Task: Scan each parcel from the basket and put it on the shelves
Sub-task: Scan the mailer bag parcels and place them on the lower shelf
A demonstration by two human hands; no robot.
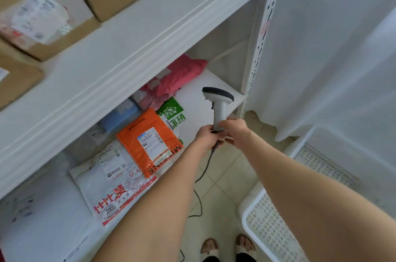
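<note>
From the head view, both hands meet on the handle of the scanner [218, 107], which stands upright in front of the lower shelf [203, 90]. The left hand [206, 135] curls round the base of the grip, and the right hand [233, 131] pinches it from the other side (its cable [205, 167] trails down towards the floor). The orange parcel [147, 141] lies flat on that shelf, label up, overlapping a white parcel [111, 180]. The basket [267, 225] sits at lower right. These glossy bags look light, soft and slippery, so they are probably best pinched at an edge or lifted from beneath. The scanner is rigid and suits a handle grip.
</note>
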